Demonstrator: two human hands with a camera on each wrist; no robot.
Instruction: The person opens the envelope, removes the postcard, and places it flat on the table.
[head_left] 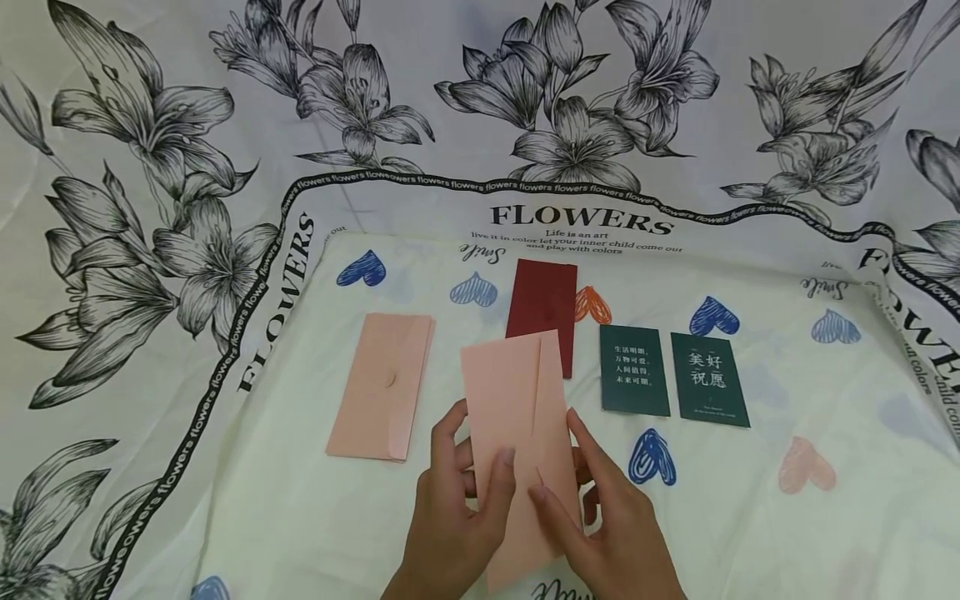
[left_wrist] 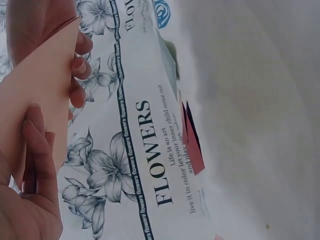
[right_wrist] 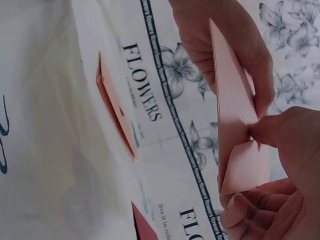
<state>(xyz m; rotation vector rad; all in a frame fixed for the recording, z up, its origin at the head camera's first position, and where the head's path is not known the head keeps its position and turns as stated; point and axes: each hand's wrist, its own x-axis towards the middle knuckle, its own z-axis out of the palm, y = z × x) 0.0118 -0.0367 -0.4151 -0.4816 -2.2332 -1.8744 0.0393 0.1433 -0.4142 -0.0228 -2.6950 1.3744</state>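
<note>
1. The pink envelope (head_left: 498,392) is long, narrow and matte, with a straight seam running down near its right side and a short curved slit about halfway down, close to the right thumb.
2. It is held in both hands above the heart-printed cloth (head_left: 277,517), tilted slightly; its upper right corner overlaps the dark red envelope (head_left: 542,300) as the head view sees it.
3. The left hand (head_left: 453,517) pinches the envelope by its left edge, thumb on the near face and fingers behind.
4. The right hand (head_left: 615,517) pinches the opposite edge, thumb on the near face by the slit, index finger along the side, the others bent behind.
5. In the right wrist view, a small folded flap shows at one end of it, pale and smooth.
6. To the left lies a second pink piece (head_left: 375,392) with a rounded notch; its edge looks doubled, and how many layers it has cannot be told.
7. To the right lie two dark green cards (head_left: 633,371) with white characters; the smallest line on the farther one is too fine to read.
8. The far face of the held envelope is hidden, the left wrist view cuts it off, and its contents cannot be made out.
</note>
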